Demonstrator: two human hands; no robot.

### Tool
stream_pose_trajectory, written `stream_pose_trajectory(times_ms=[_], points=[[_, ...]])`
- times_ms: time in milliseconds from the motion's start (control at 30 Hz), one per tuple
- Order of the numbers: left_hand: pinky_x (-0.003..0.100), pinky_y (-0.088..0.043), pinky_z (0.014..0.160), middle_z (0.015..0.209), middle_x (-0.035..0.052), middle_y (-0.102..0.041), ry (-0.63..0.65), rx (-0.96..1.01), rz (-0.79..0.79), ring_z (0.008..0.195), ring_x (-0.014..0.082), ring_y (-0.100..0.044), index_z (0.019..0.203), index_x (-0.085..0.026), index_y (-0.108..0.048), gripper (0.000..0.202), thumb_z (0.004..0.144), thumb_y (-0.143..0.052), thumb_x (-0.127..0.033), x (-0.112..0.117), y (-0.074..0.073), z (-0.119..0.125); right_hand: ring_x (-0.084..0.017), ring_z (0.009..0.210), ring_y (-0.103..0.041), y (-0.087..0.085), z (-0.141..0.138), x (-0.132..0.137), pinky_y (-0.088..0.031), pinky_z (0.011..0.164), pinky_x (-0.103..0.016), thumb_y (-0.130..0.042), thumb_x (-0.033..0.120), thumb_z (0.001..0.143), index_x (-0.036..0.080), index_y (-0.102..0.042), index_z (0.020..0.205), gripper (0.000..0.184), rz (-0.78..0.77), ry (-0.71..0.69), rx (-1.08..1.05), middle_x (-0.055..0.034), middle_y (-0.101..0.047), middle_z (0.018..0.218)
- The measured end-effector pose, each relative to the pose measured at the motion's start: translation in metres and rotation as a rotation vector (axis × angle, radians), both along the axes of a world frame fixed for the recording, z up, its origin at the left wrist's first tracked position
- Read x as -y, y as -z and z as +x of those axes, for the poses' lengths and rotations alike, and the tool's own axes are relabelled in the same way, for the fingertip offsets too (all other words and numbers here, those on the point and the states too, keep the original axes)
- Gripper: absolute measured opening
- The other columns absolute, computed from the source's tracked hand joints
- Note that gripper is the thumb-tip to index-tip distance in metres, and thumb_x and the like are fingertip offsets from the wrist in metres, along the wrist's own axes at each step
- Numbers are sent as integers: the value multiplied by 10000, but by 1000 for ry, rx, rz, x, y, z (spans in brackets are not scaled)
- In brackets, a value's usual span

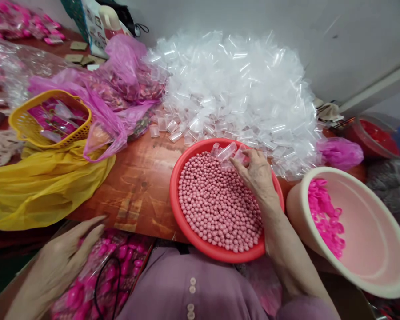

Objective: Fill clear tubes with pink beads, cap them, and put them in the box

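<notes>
My right hand (256, 172) reaches over the far rim of a red basin (176, 209), its fingers closed on a clear plastic tube (240, 153). Another clear tube (226, 152) lies beside the fingertips, on top of the beads. Small round pink beads (216, 209) fill much of the basin. At the lower left, my left hand (66, 253) is held with its fingers stretched out and nothing visible in them. Below it is a box of bright pink capped pieces (110, 271), partly covered by that hand.
A large heap of clear tubes (233, 84) stands against the wall. On the right, a pale tub (370, 222) holds pink plastic caps (325, 218). A yellow basket (23, 120), a yellow bag (46, 186) and a pink plastic bag (123, 58) lie on the left.
</notes>
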State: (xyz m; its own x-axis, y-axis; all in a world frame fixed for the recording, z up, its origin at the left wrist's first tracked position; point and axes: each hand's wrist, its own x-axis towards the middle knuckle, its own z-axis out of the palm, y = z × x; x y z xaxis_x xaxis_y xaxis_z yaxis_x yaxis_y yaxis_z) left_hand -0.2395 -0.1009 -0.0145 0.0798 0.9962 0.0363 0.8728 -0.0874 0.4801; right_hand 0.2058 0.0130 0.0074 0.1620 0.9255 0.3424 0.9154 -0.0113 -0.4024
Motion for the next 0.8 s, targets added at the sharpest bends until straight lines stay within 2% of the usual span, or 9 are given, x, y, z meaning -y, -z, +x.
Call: stream_pose_trajectory(times_ms=[33, 100, 200, 333, 500, 567, 667, 733, 800], points=[[327, -608, 773, 973, -28, -789, -8, 99, -13, 836, 235, -754, 995, -288, -722, 313, 864, -514, -481, -11, -7, 21, -305, 893, -654, 1, -1, -2, -533, 840, -518, -697, 486, 765, 154, -654, 1021, 422, -16, 24, -50, -143, -684, 993], [297, -593, 800, 989, 37, -788, 104, 278, -11, 877, 225, -751, 1009, -217, -726, 346, 880, -515, -459, -33, -21, 65, -283, 848, -660, -1, -1, -4, -538, 828, -502, -694, 428, 734, 157, -640, 998, 382, -62, 60, -177, -121, -697, 945], [292, -569, 830, 997, 67, -781, 273, 469, -5, 880, 203, -737, 1023, -185, -727, 318, 916, -510, -391, -64, -37, 126, -257, 818, -673, -3, 2, -3, -558, 748, -440, -668, 370, 707, 149, -602, 1020, 389, -118, 111, -409, -123, -700, 963], [292, -547, 837, 1005, 83, -771, 483, 688, -28, 877, 186, -714, 1027, -157, -722, 284, 931, -508, -317, -97, -43, 184, -223, 714, -674, 5, 6, -3, -540, 596, -352, -730, 392, 653, 164, -532, 1101, 540, -193, 122, -687, -57, -697, 847], [312, -505, 845, 976, 85, -755, 592, 674, -40, 905, 203, -689, 1009, -166, -722, 250, 916, -522, -284, -119, -38, 213, -170, 565, -615, 9, 2, -7, -460, 477, -285, -798, 384, 587, 197, -518, 1001, 534, -204, 152, -840, 22, -646, 706], [309, -494, 815, 936, 78, -744, 578, 666, -81, 863, 197, -676, 1002, -166, -718, 255, 919, -520, -303, -124, -36, 218, -149, 514, -580, 5, -1, -4, -430, 453, -268, -775, 358, 603, 206, -513, 981, 485, -211, 116, -886, 36, -631, 664], [304, -487, 784, 976, 84, -727, 521, 731, -153, 847, 189, -659, 1057, -155, -685, 293, 914, -536, -364, -131, -34, 227, -143, 528, -579, -4, -9, 4, -459, 496, -274, -751, 338, 599, 205, -525, 960, 446, -204, 12, -909, 44, -624, 647], [303, -483, 765, 1004, 94, -719, 466, 769, -171, 845, 194, -657, 1092, -153, -660, 358, 891, -575, -437, -135, -33, 234, -137, 570, -588, -8, -17, 11, -483, 540, -275, -721, 354, 641, 193, -550, 971, 405, -191, -103, -844, 31, -637, 694], [295, -471, 726, 940, 87, -713, 401, 773, -150, 806, 196, -647, 1049, -160, -659, 401, 850, -621, -505, -138, -34, 242, -129, 570, -567, -11, -29, 19, -479, 544, -272, -653, 342, 727, 187, -576, 997, 321, -139, -195, -634, 16, -637, 730]])
